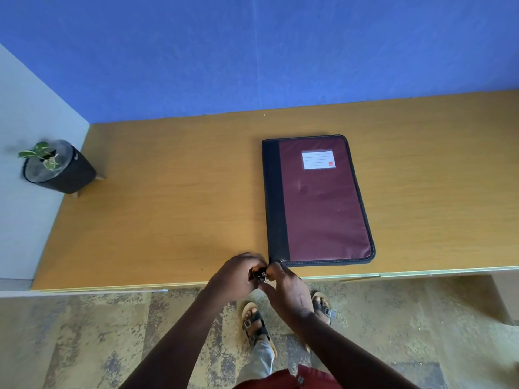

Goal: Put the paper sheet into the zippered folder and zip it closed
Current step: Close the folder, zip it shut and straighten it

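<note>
A maroon zippered folder (320,203) with a black spine and a white label lies shut and flat on the wooden table (174,197), its near edge close to the table's front. My left hand (236,276) and my right hand (286,287) meet at the folder's near left corner. Both pinch the small metal zipper pull (261,274) there, which is partly hidden by my fingers. No paper sheet is in view.
A small plant in a dark pot (60,168) stands at the table's far left corner. A blue wall rises behind the table. Below the front edge I see patterned floor and my sandalled feet (254,324).
</note>
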A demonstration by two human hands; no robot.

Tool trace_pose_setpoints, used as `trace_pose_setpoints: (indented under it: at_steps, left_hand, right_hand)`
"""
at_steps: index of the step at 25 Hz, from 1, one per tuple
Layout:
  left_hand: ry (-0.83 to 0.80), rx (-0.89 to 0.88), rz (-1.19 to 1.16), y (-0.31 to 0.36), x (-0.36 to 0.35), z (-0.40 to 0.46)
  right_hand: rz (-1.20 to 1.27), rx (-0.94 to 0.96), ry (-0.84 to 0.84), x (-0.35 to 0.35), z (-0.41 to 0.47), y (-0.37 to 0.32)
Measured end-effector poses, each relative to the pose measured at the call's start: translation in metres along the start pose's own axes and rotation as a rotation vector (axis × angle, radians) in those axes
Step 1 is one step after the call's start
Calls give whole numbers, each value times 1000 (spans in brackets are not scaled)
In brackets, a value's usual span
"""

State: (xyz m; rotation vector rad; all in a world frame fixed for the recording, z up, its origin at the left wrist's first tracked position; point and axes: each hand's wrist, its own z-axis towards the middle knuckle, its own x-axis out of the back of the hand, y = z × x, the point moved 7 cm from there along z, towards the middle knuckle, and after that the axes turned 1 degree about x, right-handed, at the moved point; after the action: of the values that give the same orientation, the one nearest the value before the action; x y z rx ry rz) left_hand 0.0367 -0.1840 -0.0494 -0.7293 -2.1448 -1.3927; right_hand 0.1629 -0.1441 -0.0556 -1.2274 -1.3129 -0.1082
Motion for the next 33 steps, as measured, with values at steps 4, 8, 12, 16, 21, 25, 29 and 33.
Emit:
trace_pose_setpoints:
  at_steps: [4, 8, 12, 16, 21, 25, 29, 33]
  left_hand:
    - [-27, 66, -53, -2, -2, 5]
    - [-75, 103, -131, -7, -4, 8]
    - [-131, 204, -166, -16, -8, 13]
    - [-108, 184, -143, -12, -9, 13]
    - [-130, 160, -75, -10, -11, 13]
    - [-141, 179, -100, -12, -11, 12]
    - [-147, 238, -151, -16, -9, 13]
    - [-147, 243, -167, -16, -6, 17]
  right_hand:
    - [8, -25, 15, -2, 2, -5]
    - [-26, -50, -3, -6, 2, -4]
    - [-115, -66, 72, -5, 0, -2]
    - [-122, -40, 95, -3, 1, -4]
    - [-228, 3, 115, 1, -2, -11]
    - [-266, 18, 81, -2, -13, -7]
    - [-106, -120, 85, 0, -11, 3]
    - [-65, -133, 68, 3, -5, 5]
